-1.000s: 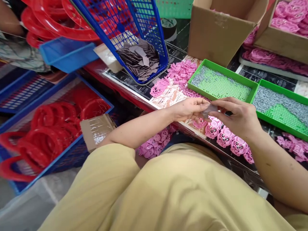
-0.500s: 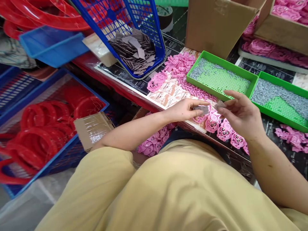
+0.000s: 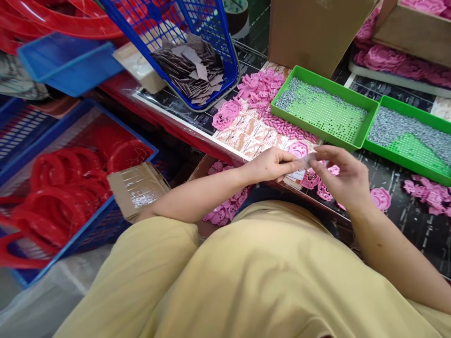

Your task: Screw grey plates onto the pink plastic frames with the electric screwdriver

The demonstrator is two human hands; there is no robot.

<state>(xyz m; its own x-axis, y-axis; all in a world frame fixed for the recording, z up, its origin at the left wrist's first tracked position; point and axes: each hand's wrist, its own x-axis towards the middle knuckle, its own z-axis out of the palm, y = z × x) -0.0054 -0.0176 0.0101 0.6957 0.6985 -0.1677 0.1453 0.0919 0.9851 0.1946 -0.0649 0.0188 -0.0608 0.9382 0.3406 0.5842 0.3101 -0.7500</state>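
Observation:
My left hand and my right hand meet over the table's front edge. Both pinch a small grey film piece between fingertips. Under them lie pink round plastic parts with small metal balls in them. One more pink part rests just beyond my left fingers, another pink part to the right of my right wrist.
A blue basket holds a heap of grey film pieces. Two green trays hold tiny metal balls. Small pink pieces lie scattered. Blue crates of red rings stand at left; cardboard boxes behind.
My hands had drawn apart, each with a grey piece, and have come back together on one piece. The view has shifted slightly; pink parts beneath sit differently.

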